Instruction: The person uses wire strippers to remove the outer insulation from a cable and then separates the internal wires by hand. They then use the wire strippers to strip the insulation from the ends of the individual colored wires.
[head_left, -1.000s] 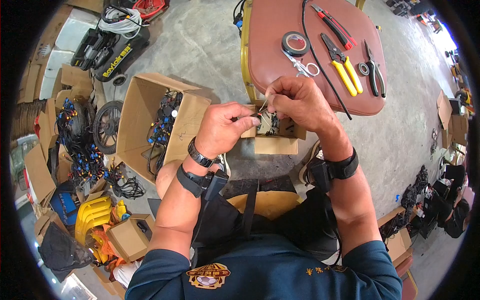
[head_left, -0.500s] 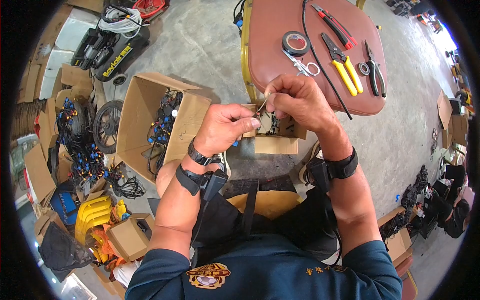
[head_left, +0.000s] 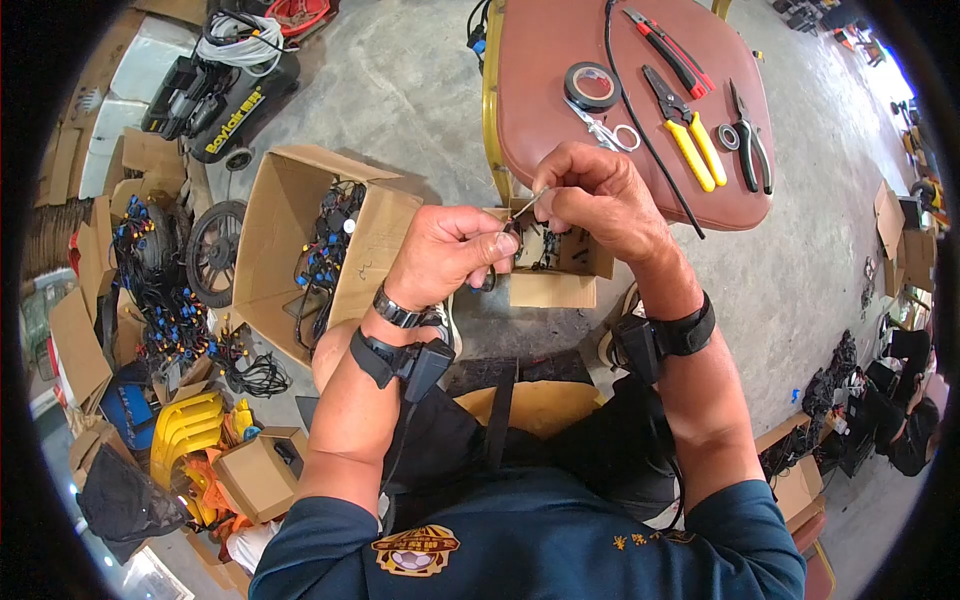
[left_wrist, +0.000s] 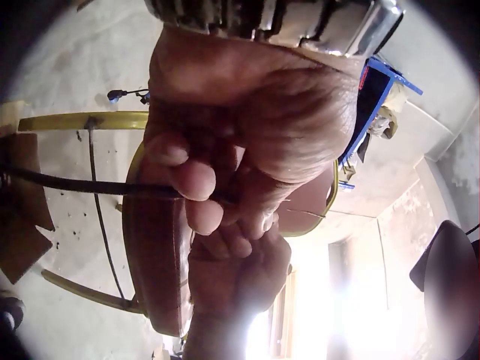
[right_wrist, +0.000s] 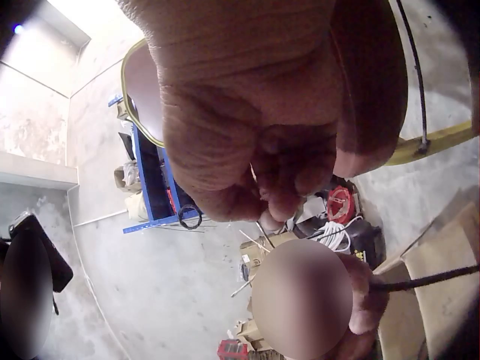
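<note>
In the head view my left hand (head_left: 445,258) grips a black cable (left_wrist: 97,185) between thumb and fingers; the left wrist view shows the cable running out past the fingertips. My right hand (head_left: 600,205) is close by, slightly higher, and pinches a thin pale wire (head_left: 525,208) that stretches across the short gap between both hands. Below them stands a small open carton (head_left: 552,290) with dark small parts inside. On the red-brown padded seat (head_left: 540,110) beyond lie black tape (head_left: 591,87), scissors (head_left: 606,132), yellow-handled wire strippers (head_left: 690,140), a red cutter knife (head_left: 668,52) and pliers (head_left: 745,140).
A larger cardboard box (head_left: 270,230) with black and blue connector leads stands to the left. Farther left are a wheel (head_left: 215,253), a heap of wiring (head_left: 165,310) and a black compressor (head_left: 240,115). Another black cable (head_left: 645,140) lies across the seat, its end hanging over the edge.
The hands have drawn slightly apart, the right one a little upward, and the pale wire between them now runs straighter. A dark loop shows below the left fingers.
</note>
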